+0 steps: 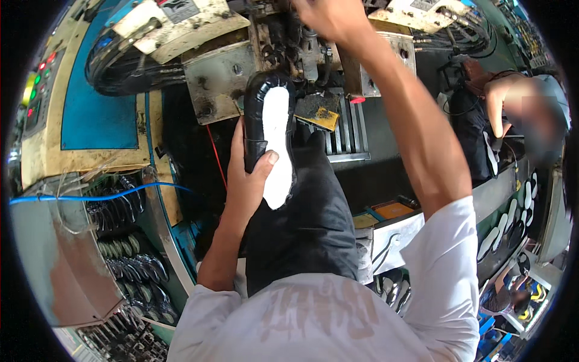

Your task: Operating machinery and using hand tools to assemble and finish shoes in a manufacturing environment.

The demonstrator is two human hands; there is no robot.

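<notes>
My left hand (246,184) grips a black shoe upper (254,111) from its left side. The thumb presses on the white insole (277,127), which faces up at me. The shoe's rounded end points toward the machine (295,54) ahead, and its other end lies over my lap. My right arm reaches up and forward, with my right hand (330,17) at the top edge of the picture, over the machine. Its fingers are partly cut off and blurred, so whether they hold anything does not show.
On the left are a control panel (43,90) with lit buttons and a rack of dark shoes (129,259). A yellow-and-black pad (319,113) lies beside a metal grate (350,136). At right, a co-worker (500,108) bends near a conveyor (491,208) carrying white insoles.
</notes>
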